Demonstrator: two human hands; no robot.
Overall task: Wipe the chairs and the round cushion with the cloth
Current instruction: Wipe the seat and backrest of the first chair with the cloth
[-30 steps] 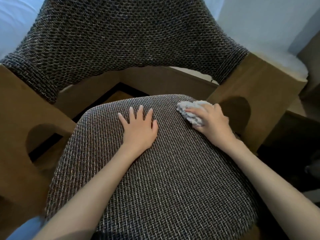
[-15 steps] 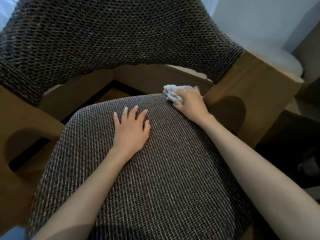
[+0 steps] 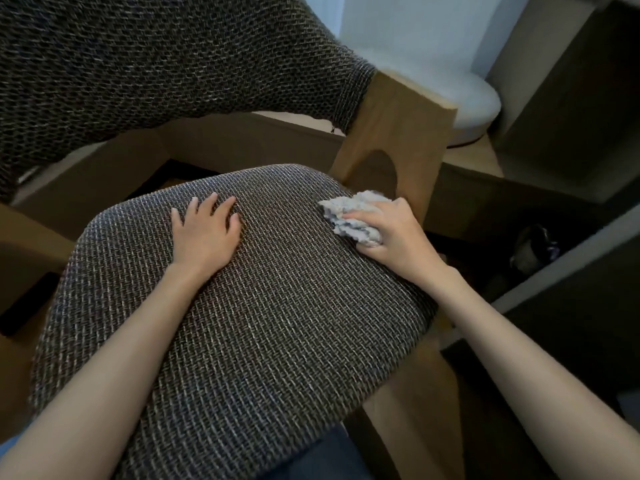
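Cloth [image 3: 353, 220] gripped by right hand [image 3: 398, 237] at right edge of chair seat [image 3: 263, 327]

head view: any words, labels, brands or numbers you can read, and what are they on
None: no readable text shows anywhere in this view.
The cloth gripped by the right hand, the woven seat, the backrest, the wooden frame and the round cushion carry no print.
The dark object at the right has pale marks, too blurred to read.
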